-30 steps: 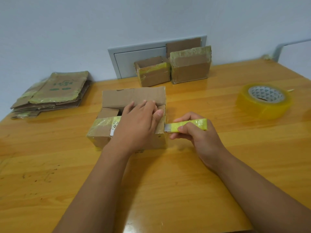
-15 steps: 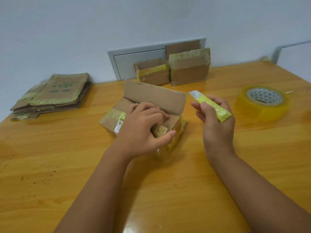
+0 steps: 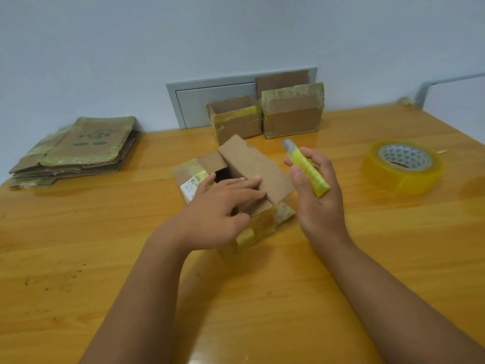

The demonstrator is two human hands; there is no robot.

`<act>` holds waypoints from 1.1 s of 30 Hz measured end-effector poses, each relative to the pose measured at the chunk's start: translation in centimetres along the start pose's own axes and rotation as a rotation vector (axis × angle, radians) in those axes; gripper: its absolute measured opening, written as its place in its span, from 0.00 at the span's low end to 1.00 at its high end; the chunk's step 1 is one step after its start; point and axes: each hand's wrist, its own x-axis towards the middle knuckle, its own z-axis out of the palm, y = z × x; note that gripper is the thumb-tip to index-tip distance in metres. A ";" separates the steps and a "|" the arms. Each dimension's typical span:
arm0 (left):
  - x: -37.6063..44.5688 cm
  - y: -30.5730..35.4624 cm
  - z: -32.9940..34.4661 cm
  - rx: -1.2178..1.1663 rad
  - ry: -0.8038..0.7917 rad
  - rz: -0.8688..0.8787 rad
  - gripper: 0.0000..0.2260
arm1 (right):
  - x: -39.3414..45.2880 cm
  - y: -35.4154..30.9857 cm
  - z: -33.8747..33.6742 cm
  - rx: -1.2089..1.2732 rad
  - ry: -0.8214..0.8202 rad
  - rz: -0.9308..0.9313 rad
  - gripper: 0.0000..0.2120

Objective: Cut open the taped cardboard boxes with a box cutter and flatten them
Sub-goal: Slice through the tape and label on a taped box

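Fingers (image 3: 245, 183) of the left hand (image 3: 217, 214) have straightened onto the box (image 3: 252, 179), no longer curled. The right hand (image 3: 319, 195) still grips the cutter (image 3: 305, 168), now tilted more upright.

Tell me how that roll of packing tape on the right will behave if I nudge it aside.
The tape roll lies flat on its side on the table, so it should slide, not roll. It looks thick and nearly full, so probably fairly heavy.

Yellow box cutter (image 3: 307, 169), brown cardboard box (image 3: 252, 164) with yellow-green tape, amber tape roll (image 3: 401, 166), honey-orange table (image 3: 78, 245).
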 end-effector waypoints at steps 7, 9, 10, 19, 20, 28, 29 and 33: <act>-0.5 -0.7 -0.8 -0.210 0.047 -0.006 0.26 | -0.6 0.3 -0.3 -0.268 -0.192 -0.032 0.11; 0.1 -0.7 -0.5 -0.184 0.164 -0.156 0.24 | -0.7 0.3 -0.4 -0.303 -0.192 -0.033 0.11; 0.7 -0.6 -0.3 -0.124 0.209 -0.257 0.25 | -0.9 0.3 -0.2 -0.286 -0.213 -0.026 0.11; 2.4 -0.3 0.9 0.219 0.162 -0.349 0.19 | -0.4 -0.2 0.2 -0.022 0.025 0.010 0.07; 2.1 -0.8 0.6 0.217 0.134 -0.304 0.16 | -0.2 -0.1 0.0 -0.030 0.081 0.009 0.07; 1.4 -1.7 0.3 0.084 0.248 -0.239 0.09 | -0.2 0.2 -0.2 -0.088 0.149 0.015 0.07; 1.5 -1.6 0.5 0.083 0.298 -0.228 0.08 | -0.3 0.1 -0.2 -0.095 0.121 0.018 0.07; 2.1 -1.5 1.0 0.183 0.390 -0.243 0.11 | -0.4 -0.2 -0.2 -0.099 0.021 0.040 0.07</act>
